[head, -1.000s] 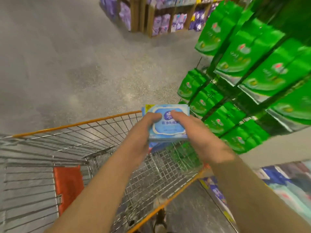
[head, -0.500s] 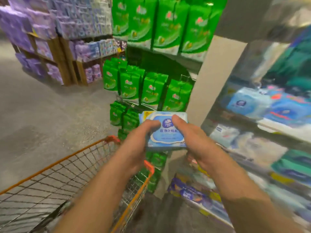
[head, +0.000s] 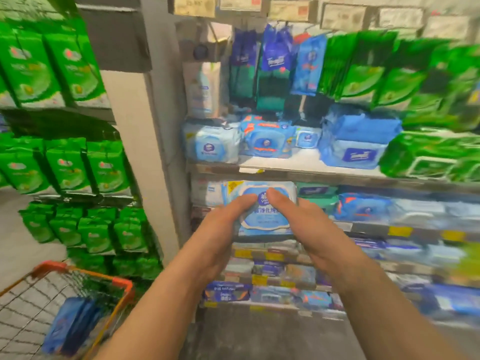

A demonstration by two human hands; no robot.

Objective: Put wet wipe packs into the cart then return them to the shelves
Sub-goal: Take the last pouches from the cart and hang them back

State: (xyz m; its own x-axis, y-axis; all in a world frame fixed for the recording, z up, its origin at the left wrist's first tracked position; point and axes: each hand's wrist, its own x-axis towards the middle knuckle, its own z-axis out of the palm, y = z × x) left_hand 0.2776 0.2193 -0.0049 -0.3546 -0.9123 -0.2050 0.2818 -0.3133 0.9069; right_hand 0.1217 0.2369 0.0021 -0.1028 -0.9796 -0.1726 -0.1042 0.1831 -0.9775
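Note:
I hold a light blue wet wipe pack (head: 262, 216) in front of me with both hands, level with the second shelf from the top. My left hand (head: 220, 235) grips its left side with the thumb on the label. My right hand (head: 309, 229) grips its right side, thumb also on top. The shelves (head: 306, 172) ahead carry blue and white wipe packs. The orange-rimmed wire cart (head: 114, 281) sits at the lower left, with a blue pack (head: 67, 326) lying inside it.
Green packs (head: 70, 167) fill the racks on the left, beyond a grey pillar (head: 150, 152). More green packs (head: 428, 152) crowd the shelves at the right. Lower shelves hold dark blue packs (head: 226, 294). Grey floor lies below.
My view has swung right from the cart to the shelves. Both hands carried the pack away from above the cart and now hold it before the wipe shelves.

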